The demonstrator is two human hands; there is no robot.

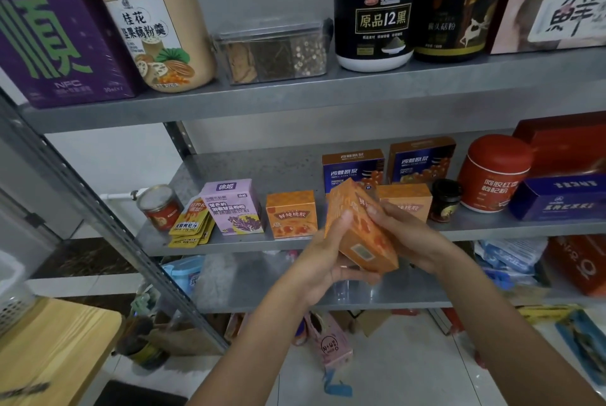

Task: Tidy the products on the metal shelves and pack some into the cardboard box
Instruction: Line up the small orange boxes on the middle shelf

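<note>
Sorting step: tilted orange carton [359, 231] clamped between left hand [323, 263] and right hand [408, 236]; next likely requires upright placement beside matching cartons [291, 213].

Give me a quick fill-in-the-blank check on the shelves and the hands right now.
The tilted box held by the left hand and right hand is ____ in colour.
The clear container sits on the ____ shelf, between the beige jar and the black jar.
The purple carton stands directly ____ of the yellow sachets.
Missing words: orange; top; right.
</note>
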